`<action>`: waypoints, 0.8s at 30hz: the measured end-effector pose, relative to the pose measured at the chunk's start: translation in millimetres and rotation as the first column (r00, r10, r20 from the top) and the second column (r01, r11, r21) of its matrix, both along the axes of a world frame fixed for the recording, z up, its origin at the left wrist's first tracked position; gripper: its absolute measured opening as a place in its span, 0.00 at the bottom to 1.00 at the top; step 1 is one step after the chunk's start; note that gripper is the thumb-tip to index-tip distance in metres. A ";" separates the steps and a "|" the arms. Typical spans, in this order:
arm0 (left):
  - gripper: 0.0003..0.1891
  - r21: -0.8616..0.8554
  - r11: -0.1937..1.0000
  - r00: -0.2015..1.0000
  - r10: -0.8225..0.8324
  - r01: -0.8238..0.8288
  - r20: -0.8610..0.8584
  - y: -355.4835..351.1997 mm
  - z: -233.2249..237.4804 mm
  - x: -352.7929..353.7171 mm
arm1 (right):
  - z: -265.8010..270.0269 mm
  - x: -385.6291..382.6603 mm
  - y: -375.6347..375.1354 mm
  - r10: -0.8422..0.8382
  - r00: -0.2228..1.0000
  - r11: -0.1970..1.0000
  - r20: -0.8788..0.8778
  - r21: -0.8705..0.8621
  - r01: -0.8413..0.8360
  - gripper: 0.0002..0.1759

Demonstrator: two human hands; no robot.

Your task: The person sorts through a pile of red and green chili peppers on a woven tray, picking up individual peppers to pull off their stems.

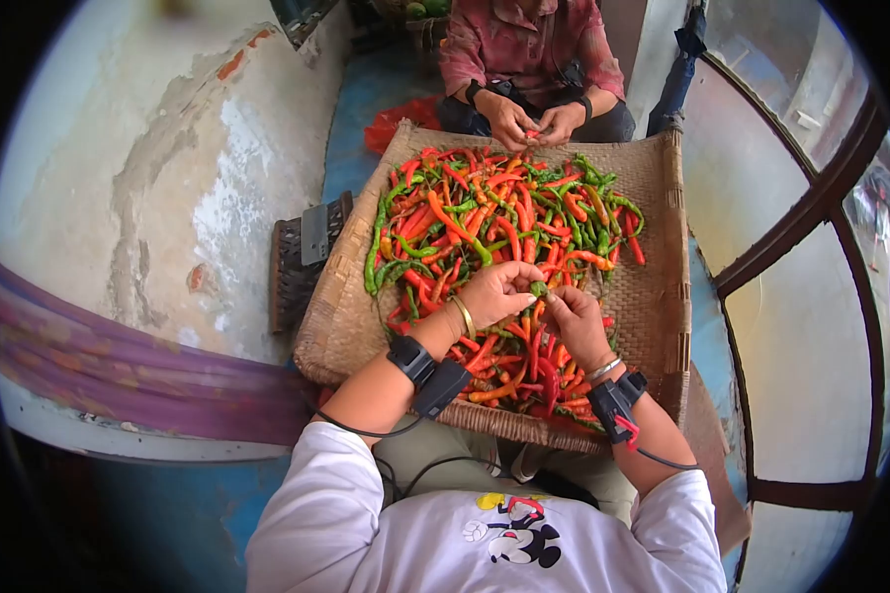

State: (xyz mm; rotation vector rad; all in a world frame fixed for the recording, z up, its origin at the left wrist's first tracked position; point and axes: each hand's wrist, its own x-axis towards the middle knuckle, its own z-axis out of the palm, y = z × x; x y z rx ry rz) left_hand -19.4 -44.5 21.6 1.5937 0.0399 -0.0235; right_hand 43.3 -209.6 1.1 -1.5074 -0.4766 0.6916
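Red and green chili peppers (465, 222) lie heaped on a large woven tray (663, 267). Over the near part of the heap, my left hand (494, 296) and my right hand (578, 321) meet, fingertips almost touching. Both are closed in a pinch around a small green pepper piece (538, 289) between them. How much of it each hand holds is partly hidden by the fingers. Mostly red peppers (534, 371) lie below my hands, near the tray's front edge.
Across the tray sits a co-worker (534, 49), whose two hands hold a small red pepper (532, 133). A red plastic bag (400, 121) lies behind the tray. A small stool (292, 257) with a phone-like object (314, 234) stands at the left, by the wall.
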 end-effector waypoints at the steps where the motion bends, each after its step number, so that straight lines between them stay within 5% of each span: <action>1: 0.14 -0.001 1.000 1.000 0.002 -0.002 0.004 -0.3 0.3 -0.5 | -0.2 -0.4 0.2 0.002 1.000 1.000 0.004 -0.001 -0.002 0.09; 8: 0.10 -0.103 0.992 0.998 -0.069 0.069 0.008 10.9 -3.5 0.2 | 7.5 0.5 -1.6 -0.013 0.970 0.999 0.241 0.039 0.004 0.08; 10: 0.10 -0.117 0.993 0.999 0.029 -0.027 0.015 15.8 3.9 -0.1 | 15.3 3.2 -5.0 -0.057 0.998 0.977 -0.024 0.206 0.061 0.08; 13: 0.09 -0.074 0.941 0.943 0.332 -0.330 0.028 25.7 0.8 6.8 | 20.3 15.4 -12.6 0.007 0.982 0.980 -0.188 0.196 0.030 0.09; 17: 0.10 0.204 0.853 0.876 0.480 -0.481 0.059 45.4 -24.3 13.0 | 9.2 30.0 -16.1 -0.040 0.993 0.997 -0.110 -0.072 0.032 0.13; 19: 0.11 0.560 0.672 0.849 0.516 -0.485 0.116 48.3 -24.5 13.1 | 7.8 37.8 -15.9 -0.145 0.955 0.959 -0.261 0.203 0.200 0.13; 21: 0.11 0.605 0.649 0.846 0.527 -0.461 0.079 49.2 -25.1 11.5 | 17.8 36.0 -11.5 -0.252 0.827 0.848 -0.503 0.296 0.439 0.15; 24: 0.12 0.881 0.360 0.921 0.346 -0.307 0.179 48.5 -26.5 10.2 | 8.6 34.2 -12.9 -0.168 0.865 0.950 -0.473 0.157 0.270 0.16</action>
